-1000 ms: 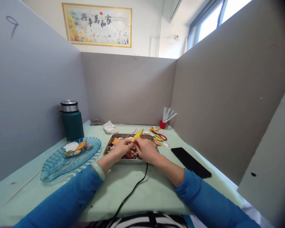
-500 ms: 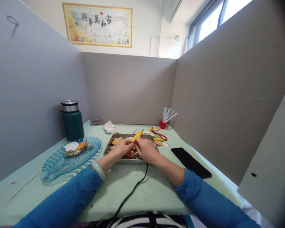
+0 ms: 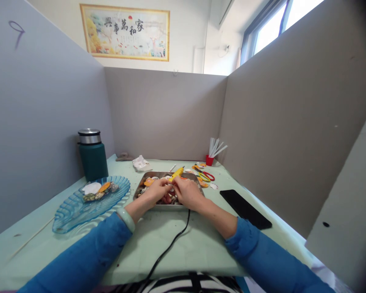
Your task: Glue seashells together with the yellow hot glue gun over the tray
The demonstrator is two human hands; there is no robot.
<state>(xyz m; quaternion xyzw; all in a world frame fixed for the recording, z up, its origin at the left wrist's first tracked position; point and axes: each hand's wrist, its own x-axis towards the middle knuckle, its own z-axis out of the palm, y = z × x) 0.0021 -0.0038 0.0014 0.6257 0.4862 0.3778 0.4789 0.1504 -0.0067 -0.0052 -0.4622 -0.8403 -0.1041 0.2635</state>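
Both my hands meet over a metal tray point(image 3: 139, 188) of several shells near the middle of the table. My left hand point(image 3: 156, 191) is closed in a pinch on a small pale piece that I cannot make out. My right hand point(image 3: 186, 192) is curled, fingertips touching the same spot. A yellow glue gun point(image 3: 176, 173) pokes out just behind my right hand; whether the hand grips it is hidden. Its black cord point(image 3: 167, 250) runs from under my right wrist toward me.
A blue glass dish point(image 3: 76, 209) with shells lies at the left, a green flask point(image 3: 92, 154) behind it. A black phone point(image 3: 244, 208) lies at the right. Scissors point(image 3: 205, 175), a red cup of glue sticks point(image 3: 210, 159) and a crumpled tissue point(image 3: 141, 163) sit further back. Grey partitions enclose three sides.
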